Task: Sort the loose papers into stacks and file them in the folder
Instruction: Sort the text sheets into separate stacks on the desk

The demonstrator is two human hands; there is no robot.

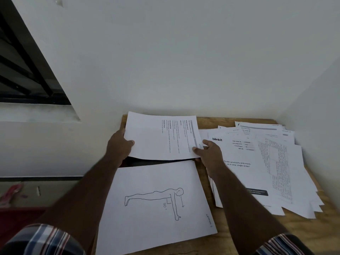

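While both hands hold one printed sheet (161, 136) by its short edges, it hangs slightly bowed above the table (206, 120), likely to square it before dropping it on a stack. Left hand (119, 144) pinches the left edge, thumb on top; right hand (208, 151) pinches the right edge, fingers under. Below it a dark strip (156, 161), maybe the folder, can't tell. Nearer lies a drawing sheet (156, 205), flat, with a push-up outline. To the right, the loose pile (266, 162) fans messily, thin white office paper, still unsorted. Tabletop is wood-grain, matte.
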